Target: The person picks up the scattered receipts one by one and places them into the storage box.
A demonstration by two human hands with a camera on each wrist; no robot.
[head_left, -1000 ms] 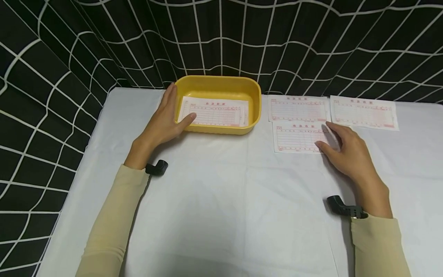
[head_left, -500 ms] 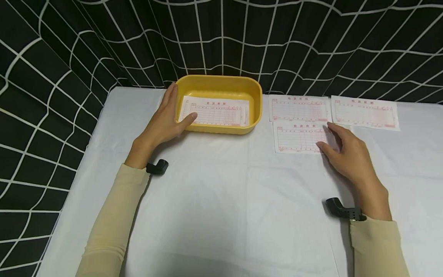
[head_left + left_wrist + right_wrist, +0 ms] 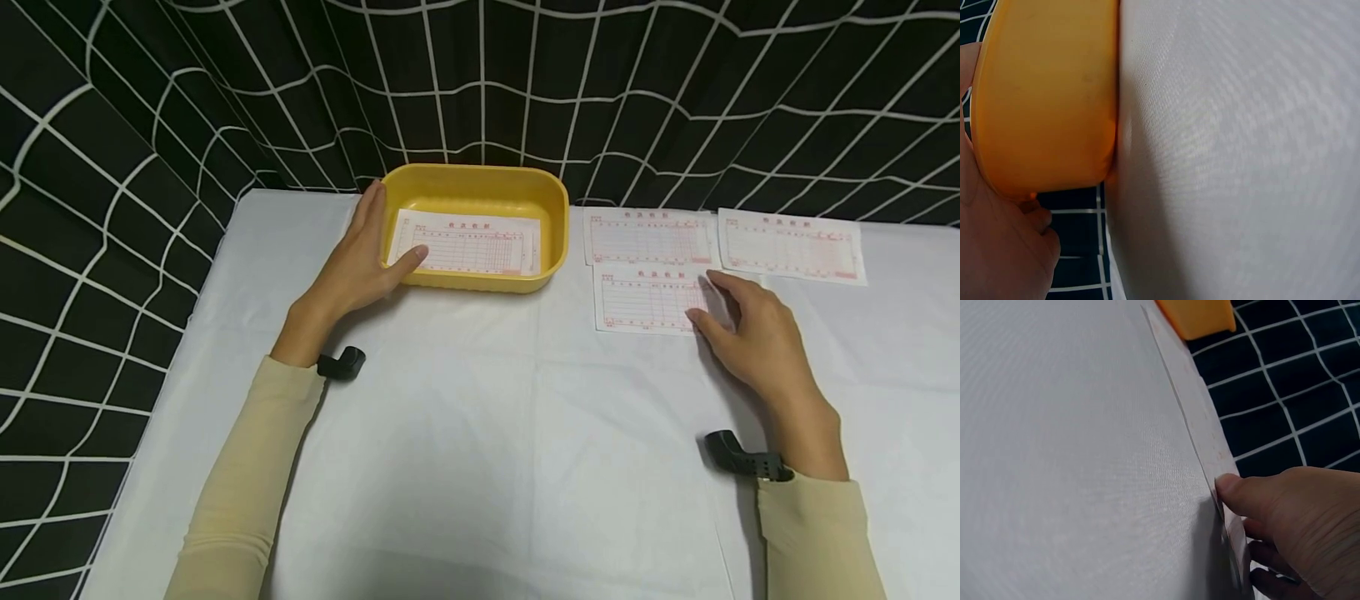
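Note:
At the left end of a yellow plastic basin (image 3: pixel 480 285), my left hand (image 3: pixel 352 258) grips the rim, thumb over the front side and fingers around the outer end. A printed receipt slip (image 3: pixel 465 242) lies inside, with another edge showing beneath it. My right hand (image 3: pixel 757 333) holds the right end of the nearest receipt slip (image 3: pixel 648 300), thumb and index finger spread across it. In the right wrist view, the thumb (image 3: pixel 1238 490) is on the slip's near edge, the other fingers beyond it. Part of that slip's right end is hidden by the hand.
Two more receipt slips lie along the back edge, one at the left (image 3: pixel 648 237) and one farther right (image 3: pixel 791 246). A white cloth (image 3: pixel 480 450) covers the table. Black fabric with white grid lines (image 3: pixel 510 83) rises behind and on the left.
Both hands, the basin and the slips keep their places. My right wrist has shifted very slightly.

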